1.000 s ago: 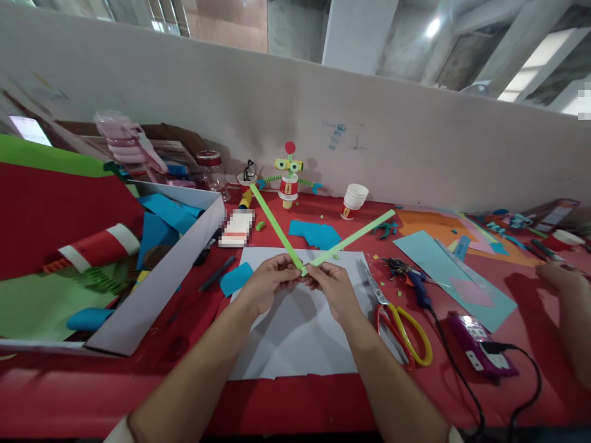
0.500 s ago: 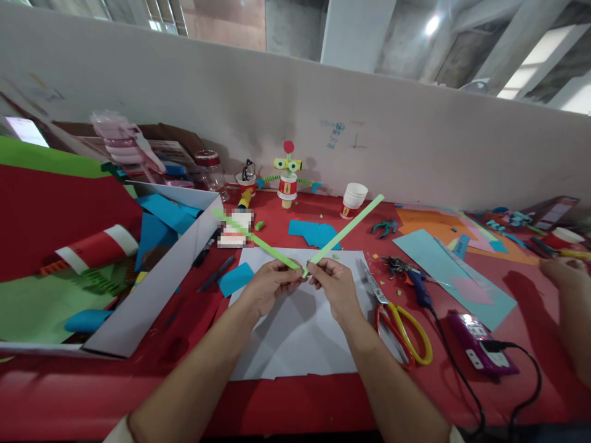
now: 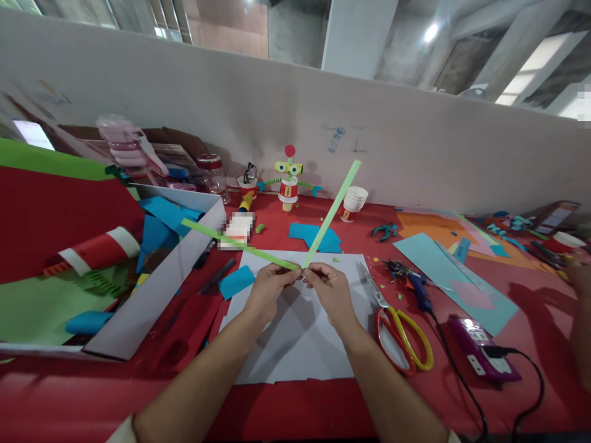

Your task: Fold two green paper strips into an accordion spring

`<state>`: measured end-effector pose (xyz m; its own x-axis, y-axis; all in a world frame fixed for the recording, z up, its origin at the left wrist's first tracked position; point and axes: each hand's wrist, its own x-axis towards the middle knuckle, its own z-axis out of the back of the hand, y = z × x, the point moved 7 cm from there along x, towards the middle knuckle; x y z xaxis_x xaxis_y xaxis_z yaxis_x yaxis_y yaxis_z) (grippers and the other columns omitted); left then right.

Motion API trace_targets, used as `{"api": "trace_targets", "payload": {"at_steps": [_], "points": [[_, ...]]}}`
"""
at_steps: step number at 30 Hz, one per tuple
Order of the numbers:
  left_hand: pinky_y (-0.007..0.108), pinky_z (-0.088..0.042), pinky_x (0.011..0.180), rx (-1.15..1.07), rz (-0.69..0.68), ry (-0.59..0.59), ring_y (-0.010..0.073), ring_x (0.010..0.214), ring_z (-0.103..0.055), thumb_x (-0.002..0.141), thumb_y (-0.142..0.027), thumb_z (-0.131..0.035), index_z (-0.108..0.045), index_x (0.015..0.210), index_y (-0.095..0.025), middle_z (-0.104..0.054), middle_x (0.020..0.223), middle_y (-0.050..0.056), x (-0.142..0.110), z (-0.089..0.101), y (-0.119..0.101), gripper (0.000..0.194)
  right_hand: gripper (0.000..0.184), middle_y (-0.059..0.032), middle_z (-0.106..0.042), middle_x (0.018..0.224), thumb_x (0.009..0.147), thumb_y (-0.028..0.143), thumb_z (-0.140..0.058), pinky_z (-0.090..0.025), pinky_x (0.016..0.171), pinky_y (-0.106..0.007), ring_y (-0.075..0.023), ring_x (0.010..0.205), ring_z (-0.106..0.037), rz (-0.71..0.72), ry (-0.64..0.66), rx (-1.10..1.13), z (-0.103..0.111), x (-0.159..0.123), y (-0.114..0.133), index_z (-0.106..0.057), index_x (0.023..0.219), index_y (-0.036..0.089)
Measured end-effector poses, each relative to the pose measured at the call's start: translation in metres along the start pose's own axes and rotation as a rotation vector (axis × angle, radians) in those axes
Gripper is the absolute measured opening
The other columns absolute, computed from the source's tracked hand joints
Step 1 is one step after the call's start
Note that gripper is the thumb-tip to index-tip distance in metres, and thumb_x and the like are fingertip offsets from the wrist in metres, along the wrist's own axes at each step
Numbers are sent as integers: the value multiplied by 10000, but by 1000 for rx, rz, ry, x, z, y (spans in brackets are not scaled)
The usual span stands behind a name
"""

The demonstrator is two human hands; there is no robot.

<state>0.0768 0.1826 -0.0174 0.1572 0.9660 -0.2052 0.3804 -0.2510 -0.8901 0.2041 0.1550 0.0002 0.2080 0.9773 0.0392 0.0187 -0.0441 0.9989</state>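
Note:
Two light green paper strips meet at their near ends in a V above a white sheet (image 3: 295, 344). My left hand (image 3: 272, 284) is closed, pinching the left green paper strip (image 3: 235, 243) near the join. Fingers of my right hand (image 3: 327, 283) pinch the right green paper strip (image 3: 333, 212), which points up and away. The fingertips of both hands nearly touch, and the join itself is partly hidden by them. Right of the sheet lie scissors (image 3: 401, 335) with red and yellow handles.
On the left stands a white box (image 3: 184, 264) with paper scraps and a paper cup. A paper-cup robot figure (image 3: 289, 187) and stacked cups (image 3: 354, 202) stand at the back. A glue gun (image 3: 419, 292) and a corded purple device (image 3: 482, 351) lie right. Another person's hand (image 3: 579, 271) shows far right.
The right strip has swung to a steeper angle, and the left strip's far end has moved left and slightly down. Both hands stay close together. The other person's arm has shifted right.

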Motion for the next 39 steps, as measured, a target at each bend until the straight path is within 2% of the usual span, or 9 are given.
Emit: {"api": "trace_targets", "payload": {"at_steps": [6, 10, 17, 20, 23, 26, 29, 32, 39], "points": [[243, -421, 599, -20, 77, 61, 143, 655, -593, 596, -253, -753, -717, 667, -135, -672, 657, 58, -1, -2, 7, 142, 104, 24, -602, 594, 656, 276, -652, -428, 587, -248, -115, 575, -512, -47, -11, 19, 4, 3, 0, -663, 683, 176], [237, -417, 575, 13, 105, 109, 141, 641, -595, 603, -231, -744, -716, 661, -134, -673, 647, 62, -3, -5, 8, 117, 89, 43, -551, 545, 639, 264, -648, -377, 545, -241, -101, 527, -460, -33, 10, -33, 7, 6, -2, -631, 634, 177], [255, -434, 615, 41, 51, 91, 145, 654, -597, 590, -245, -755, -717, 679, -143, -684, 672, 52, -4, -6, 3, 140, 100, 36, -567, 589, 651, 273, -645, -396, 581, -242, -101, 562, -482, -74, 29, 39, 6, 6, -5, -635, 671, 175], [272, -446, 639, 63, -18, 84, 148, 659, -587, 575, -232, -765, -708, 678, -149, -683, 685, 41, -5, -6, -1, 144, 98, 33, -577, 609, 657, 275, -649, -405, 581, -243, -105, 571, -497, -63, 14, 44, 5, 6, -5, -639, 684, 181], [293, -458, 681, 70, -69, 67, 161, 693, -592, 561, -228, -777, -706, 687, -152, -684, 698, 37, -5, -6, -3, 163, 89, 28, -593, 618, 674, 276, -649, -417, 583, -250, -114, 578, -516, -16, -15, 18, 6, 5, -3, -647, 693, 189], [277, -447, 655, 46, -55, 45, 142, 648, -573, 553, -237, -787, -699, 650, -149, -662, 637, 24, -4, -4, -1, 158, 92, 18, -606, 611, 707, 277, -633, -426, 586, -256, -121, 578, -524, 22, -27, -10, 4, 2, -2, -658, 700, 189], [252, -430, 605, -41, 6, 19, 117, 596, -555, 532, -239, -803, -691, 626, -141, -638, 598, 13, -1, 0, 0, 176, 131, 6, -630, 668, 721, 276, -636, -455, 634, -271, -137, 635, -566, 65, 1, 8, 0, -1, 0, -677, 812, 191], [243, -449, 631, -147, 96, -4, 125, 651, -591, 479, -206, -827, -692, 676, -146, -659, 662, 18, 2, 2, 4, 246, 248, -10, -643, 775, 704, 261, -676, -474, 683, -283, -156, 726, -596, 159, 26, -14, -3, -3, 4, -666, 946, 206], [204, -423, 608, -139, 103, 47, 88, 615, -545, 480, -194, -817, -651, 631, -157, -599, 621, -23, 2, 0, 2, 227, 147, -18, -624, 766, 752, 282, -658, -462, 646, -275, -153, 697, -568, 341, -25, -228, -4, -9, 18, -694, 884, 229]]}}
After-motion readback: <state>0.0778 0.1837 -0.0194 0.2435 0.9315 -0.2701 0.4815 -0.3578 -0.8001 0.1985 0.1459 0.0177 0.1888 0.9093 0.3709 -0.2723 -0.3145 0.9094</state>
